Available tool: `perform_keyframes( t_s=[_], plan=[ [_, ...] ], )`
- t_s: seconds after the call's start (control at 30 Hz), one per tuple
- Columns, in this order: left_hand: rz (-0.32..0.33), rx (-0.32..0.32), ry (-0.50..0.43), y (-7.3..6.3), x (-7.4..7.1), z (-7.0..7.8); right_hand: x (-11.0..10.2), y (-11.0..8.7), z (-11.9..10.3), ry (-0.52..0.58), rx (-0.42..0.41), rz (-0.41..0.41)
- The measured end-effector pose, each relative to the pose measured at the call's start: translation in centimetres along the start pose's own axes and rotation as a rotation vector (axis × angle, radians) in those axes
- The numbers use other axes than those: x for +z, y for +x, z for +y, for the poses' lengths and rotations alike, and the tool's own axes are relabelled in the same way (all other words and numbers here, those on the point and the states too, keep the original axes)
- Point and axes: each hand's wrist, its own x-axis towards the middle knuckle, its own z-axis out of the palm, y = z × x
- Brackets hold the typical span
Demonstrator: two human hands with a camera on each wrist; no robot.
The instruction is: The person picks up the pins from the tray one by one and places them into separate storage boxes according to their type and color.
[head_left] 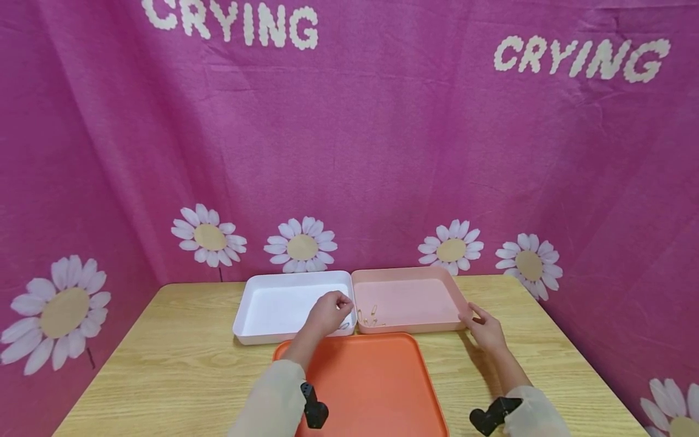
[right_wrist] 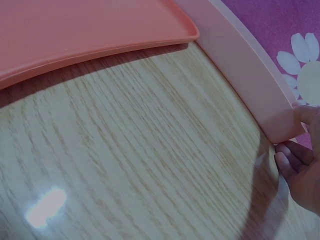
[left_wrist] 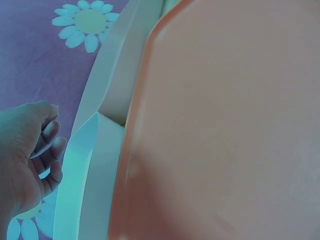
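My left hand (head_left: pixel 330 312) hovers over the right end of a white tray (head_left: pixel 256 338), its fingers bent and the thumb near the index finger. Whether a small thing sits between those fingertips I cannot tell. Below it, silvery safety pins (head_left: pixel 344 326) lie in the white tray's near right corner, partly hidden by the hand. A pink tray (head_left: pixel 415 291) stands alongside, with several gold safety pins (head_left: pixel 374 309) at its near left. My right hand (head_left: pixel 486 331) holds the pink tray's near right corner, thumb by the rim and other fingers low at the corner in the right wrist view.
An orange tray (head_left: pixel 371 382) lies in front, its far edge close against the two other trays. All stand on a wooden table (head_left: pixel 164 364). A magenta cloth (head_left: pixel 382 152) with printed daisies hangs behind and at both sides.
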Motion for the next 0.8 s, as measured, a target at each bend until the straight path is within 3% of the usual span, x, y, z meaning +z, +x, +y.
perform_keyframes(
  t_s=[0.27, 0.47, 0.8],
  plan=[
    [0.042, -0.031, -0.029, -0.9, -1.7, -1.2, -0.1, 0.0, 0.2, -0.027, -0.027, 0.019],
    [0.084, -0.042, 0.004, -1.6, -3.3, -2.1, -0.7, -0.3, 0.1, -0.039, -0.047, 0.006],
    [0.221, -0.074, 0.126, -2.9, -7.2, -3.7, -2.0, -0.7, -1.9, -0.236, -0.163, 0.087]
  ],
)
